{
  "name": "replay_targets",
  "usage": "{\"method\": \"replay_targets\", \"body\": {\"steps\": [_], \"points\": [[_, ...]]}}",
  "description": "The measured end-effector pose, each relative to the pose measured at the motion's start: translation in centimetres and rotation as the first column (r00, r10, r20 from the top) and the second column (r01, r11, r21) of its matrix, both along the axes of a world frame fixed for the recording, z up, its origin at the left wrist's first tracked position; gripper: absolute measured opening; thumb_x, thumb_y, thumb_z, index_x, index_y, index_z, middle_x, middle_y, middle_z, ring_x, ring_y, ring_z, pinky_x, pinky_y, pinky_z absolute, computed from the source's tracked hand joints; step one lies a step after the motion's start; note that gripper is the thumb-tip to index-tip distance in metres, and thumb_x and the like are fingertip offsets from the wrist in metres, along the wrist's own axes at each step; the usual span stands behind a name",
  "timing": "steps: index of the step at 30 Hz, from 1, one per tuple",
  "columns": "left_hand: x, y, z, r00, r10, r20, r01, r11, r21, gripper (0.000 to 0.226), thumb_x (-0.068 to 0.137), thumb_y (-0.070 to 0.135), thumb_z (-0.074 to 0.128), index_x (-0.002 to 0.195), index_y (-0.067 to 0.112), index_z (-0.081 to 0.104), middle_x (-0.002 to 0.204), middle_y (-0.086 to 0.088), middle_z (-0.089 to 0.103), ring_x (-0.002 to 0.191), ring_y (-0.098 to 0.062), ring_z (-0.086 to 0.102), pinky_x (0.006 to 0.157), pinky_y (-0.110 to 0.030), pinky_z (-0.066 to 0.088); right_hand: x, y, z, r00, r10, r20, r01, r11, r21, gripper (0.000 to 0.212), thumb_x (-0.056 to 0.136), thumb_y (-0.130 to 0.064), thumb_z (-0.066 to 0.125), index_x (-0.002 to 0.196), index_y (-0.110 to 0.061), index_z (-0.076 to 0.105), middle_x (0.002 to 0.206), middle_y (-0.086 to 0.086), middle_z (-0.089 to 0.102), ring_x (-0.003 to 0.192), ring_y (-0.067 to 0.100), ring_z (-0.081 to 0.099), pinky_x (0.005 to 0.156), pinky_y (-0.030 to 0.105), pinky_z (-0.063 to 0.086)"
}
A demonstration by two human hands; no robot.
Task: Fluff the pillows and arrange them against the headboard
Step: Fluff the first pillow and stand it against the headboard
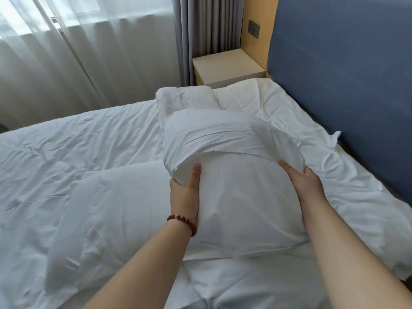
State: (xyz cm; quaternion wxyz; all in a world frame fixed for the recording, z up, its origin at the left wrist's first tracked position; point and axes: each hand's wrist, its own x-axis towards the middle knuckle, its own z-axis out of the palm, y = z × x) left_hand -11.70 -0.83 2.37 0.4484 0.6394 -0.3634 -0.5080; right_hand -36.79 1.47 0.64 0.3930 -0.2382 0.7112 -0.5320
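Between the two hands: one white pillow (240,197), stood on its lower edge on the bed, its top slumped forward and the pillowcase flap loose across the middle.

Left hand (185,190): gripped the pillow's left edge, thumb laid on the front face, fingers hidden behind. Red bead bracelet (184,221) at the wrist.

Right hand (306,181): gripped the opposite edge in the same way, thumb forward, fingers out of sight behind the cloth.

Left of the left hand: a second pillow (116,208), flat on the rumpled duvet (55,148).

Beyond both hands: heaped white bedding (187,98); whether pillow or folded cover could not be told.

Right of the right hand, well apart: blue headboard (345,74), with creased sheet (301,121) lying before it and no pillow against it.

Step judged: fluffing of the first pillow, early in the task.

Next move would call for pressing the two sides inward to plump the filling, settling the loose flap, then carrying the pillow rightward to stand against the headboard.
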Motion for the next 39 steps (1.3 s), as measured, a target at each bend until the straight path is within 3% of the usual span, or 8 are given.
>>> {"method": "replay_targets", "body": {"steps": [9,13,15,18,25,31,35,39], "points": [[-18.3,6.7,-2.1,0.996,-0.094,0.002,0.092,0.984,0.150,0.086,0.079,0.064,0.060,0.147,0.023,0.028,0.132,0.005,0.050,0.117,-0.016,0.049,0.095,-0.025,0.032,-18.5,4.8,-1.0,0.990,0.098,-0.102,-0.087,0.990,0.108,0.049,0.085,-0.043,0.072,0.124,-0.014,0.060,0.111,0.000,0.064,0.095,0.018,0.056,0.081,0.025,0.038],[-21.7,9.4,-4.6,0.981,-0.187,-0.047,0.192,0.947,0.257,0.051,0.082,0.061,0.059,0.121,0.029,0.050,0.123,0.007,0.058,0.111,-0.016,0.055,0.099,-0.030,0.041,-23.0,6.2,-3.2,0.990,0.138,-0.028,-0.130,0.973,0.192,0.053,0.083,-0.040,0.075,0.126,-0.015,0.056,0.117,0.000,0.064,0.097,0.019,0.061,0.086,0.029,0.047],[-21.2,9.7,-5.6,0.988,-0.145,-0.053,0.154,0.944,0.293,0.082,0.064,0.081,0.059,0.120,0.020,0.060,0.121,0.000,0.065,0.109,-0.019,0.061,0.103,-0.040,0.045,-23.4,7.0,-5.0,0.982,0.174,0.070,-0.185,0.963,0.196,0.052,0.081,-0.039,0.076,0.125,-0.019,0.057,0.118,0.001,0.067,0.096,0.017,0.065,0.087,0.031,0.051],[-19.2,8.2,-8.2,0.997,-0.020,-0.069,0.045,0.921,0.386,0.114,0.041,0.097,0.056,0.128,0.025,0.060,0.122,-0.004,0.067,0.110,-0.024,0.064,0.102,-0.046,0.046,-23.3,7.1,-7.7,0.961,0.179,0.213,-0.229,0.944,0.237,0.090,0.057,-0.069,0.078,0.133,-0.024,0.056,0.124,-0.002,0.066,0.109,0.021,0.063,0.100,0.041,0.049],[-19.5,2.7,-6.3,0.969,-0.051,-0.241,0.151,0.896,0.417,0.082,0.054,0.080,0.068,0.121,0.031,0.062,0.114,0.000,0.072,0.105,-0.020,0.068,0.098,-0.044,0.050,-24.9,3.3,-10.5,0.927,0.134,0.350,-0.253,0.912,0.322,0.103,0.048,-0.085,0.072,0.132,-0.026,0.059,0.124,-0.001,0.067,0.116,0.022,0.060,0.110,0.045,0.041],[-21.7,0.6,-7.4,0.992,0.112,-0.058,-0.070,0.869,0.489,0.111,0.040,0.087,0.068,0.131,0.026,0.055,0.118,0.002,0.065,0.107,-0.022,0.062,0.103,-0.044,0.044,-25.4,-1.8,-10.1,0.876,0.097,0.472,-0.278,0.902,0.331,0.098,0.042,-0.079,0.076,0.122,-0.024,0.066,0.112,0.007,0.073,0.105,0.027,0.067,0.100,0.047,0.048],[-24.3,0.4,-7.1,0.982,0.185,0.027,-0.181,0.905,0.384,0.094,0.046,0.085,0.064,0.122,0.030,0.061,0.113,0.003,0.067,0.105,-0.024,0.062,0.100,-0.041,0.045,-24.8,-2.7,-11.0,0.894,0.078,0.442,-0.202,0.949,0.243,0.104,0.051,-0.075,0.079,0.138,-0.023,0.054,0.125,0.002,0.066,0.112,0.023,0.063,0.105,0.042,0.045],[-26.8,0.0,-6.2,0.928,0.348,0.134,-0.371,0.893,0.254,0.085,0.069,0.069,0.069,0.135,0.018,0.050,0.125,0.000,0.060,0.117,-0.023,0.056,0.099,-0.036,0.041,-26.2,-3.4,-10.5,0.920,0.052,0.389,-0.152,0.961,0.231,0.073,0.071,-0.063,0.075,0.129,-0.022,0.057,0.117,0.000,0.067,0.098,0.018,0.064,0.081,0.029,0.050]]}}
